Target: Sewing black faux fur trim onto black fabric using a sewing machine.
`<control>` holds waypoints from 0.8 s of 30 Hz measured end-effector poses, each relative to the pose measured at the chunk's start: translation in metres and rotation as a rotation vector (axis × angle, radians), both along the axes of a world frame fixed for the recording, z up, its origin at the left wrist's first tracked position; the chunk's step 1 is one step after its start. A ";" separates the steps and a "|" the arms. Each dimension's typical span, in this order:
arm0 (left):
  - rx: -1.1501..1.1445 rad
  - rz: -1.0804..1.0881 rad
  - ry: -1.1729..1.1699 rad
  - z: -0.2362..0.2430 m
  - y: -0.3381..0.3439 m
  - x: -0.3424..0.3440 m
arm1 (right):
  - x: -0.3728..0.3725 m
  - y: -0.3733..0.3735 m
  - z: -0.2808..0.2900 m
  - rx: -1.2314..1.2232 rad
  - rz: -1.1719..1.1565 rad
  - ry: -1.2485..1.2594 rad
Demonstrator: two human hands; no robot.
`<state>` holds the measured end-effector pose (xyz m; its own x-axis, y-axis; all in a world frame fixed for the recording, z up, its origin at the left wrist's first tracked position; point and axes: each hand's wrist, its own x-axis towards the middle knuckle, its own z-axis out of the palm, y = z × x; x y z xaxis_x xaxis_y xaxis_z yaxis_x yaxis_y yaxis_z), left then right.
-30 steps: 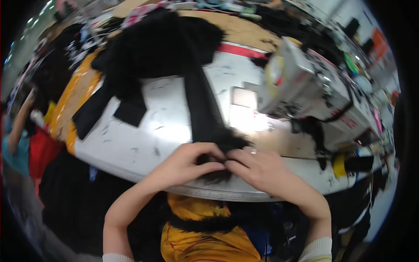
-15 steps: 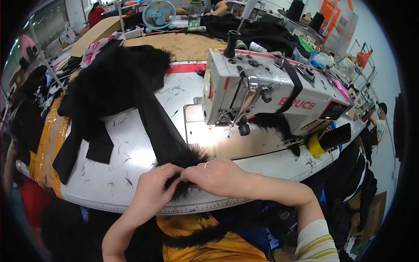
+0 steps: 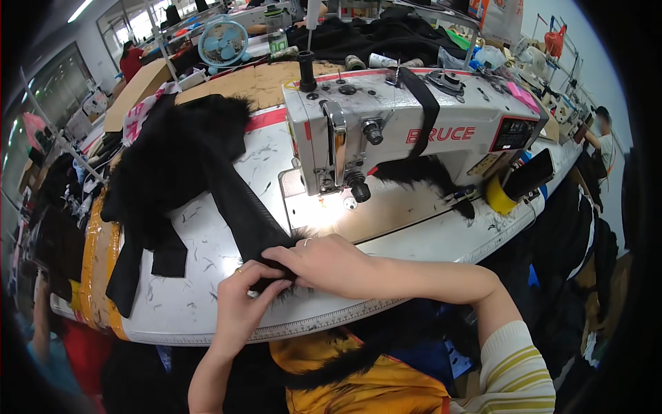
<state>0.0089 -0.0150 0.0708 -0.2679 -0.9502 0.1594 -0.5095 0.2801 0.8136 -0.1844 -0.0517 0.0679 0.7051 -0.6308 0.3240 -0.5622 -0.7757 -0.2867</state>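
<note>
A: Where are we finding the black strip [image 3: 241,214]?

B: It is running from the furry black piece [image 3: 165,152], upper left of the frame, down to the lower centre, where we are seeing fur [image 3: 298,235] beside its near end. Both are lying on the white table [image 3: 183,303].

A: And the hands?

B: The left hand [image 3: 238,300] is pinching that near end between thumb and fingers. The right hand [image 3: 338,265] is clamping it too, coming in from the right, fingertips crossing over the left's. The exact grip underneath is hiding from us.

A: How should we be handling this well?

B: Our judgement: we should be keeping both pinches close together, holding the cloth even, easing long hairs clear of the fingertips and pulling gently so the strip isn't twisting. Fur is probably slipping easily, so we should be shifting only one hand at a time.

A: What is differing from half a second back?

B: The view is swinging: the sewing machine [image 3: 386,110] is now sitting further left, nearer the frame's centre. The right fingers are reaching further over the left ones, covering more fur. The furry piece is still lying upper left.
</note>
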 end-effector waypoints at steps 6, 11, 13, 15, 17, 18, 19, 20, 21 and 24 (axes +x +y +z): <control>-0.071 -0.035 0.012 -0.004 0.002 -0.001 | -0.014 -0.002 -0.001 0.008 0.053 -0.022; -0.477 -0.044 -0.167 -0.006 -0.009 -0.002 | -0.014 -0.014 -0.014 -0.617 0.077 -0.019; -0.793 -0.031 -0.395 -0.013 -0.006 -0.004 | -0.020 -0.020 -0.022 -0.693 0.104 -0.038; -0.847 -0.148 -0.562 -0.027 0.007 -0.006 | -0.035 -0.016 -0.032 -0.630 0.199 0.117; -0.883 -0.156 -0.585 -0.043 0.016 -0.005 | -0.050 -0.013 -0.042 -0.287 0.308 0.043; -0.805 -0.127 -0.532 -0.050 0.017 -0.002 | -0.064 -0.007 -0.045 -0.122 0.310 -0.033; -0.789 -0.079 -0.475 -0.056 0.014 0.002 | -0.075 -0.004 -0.046 -0.089 0.232 -0.060; -0.776 -0.067 -0.460 -0.062 0.006 0.003 | -0.082 -0.003 -0.048 -0.050 0.162 -0.037; -0.748 -0.054 -0.499 -0.065 -0.005 0.006 | -0.089 -0.007 -0.050 -0.061 0.102 -0.037; -0.762 -0.005 -0.466 -0.066 -0.068 0.005 | -0.097 -0.036 -0.054 -0.021 -0.034 0.044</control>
<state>0.0138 -0.0832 0.0043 -0.4668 -0.6298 0.6209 -0.7395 0.6630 0.1164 -0.2818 -0.0881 0.0142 0.6975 -0.6477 0.3067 -0.5997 -0.7618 -0.2450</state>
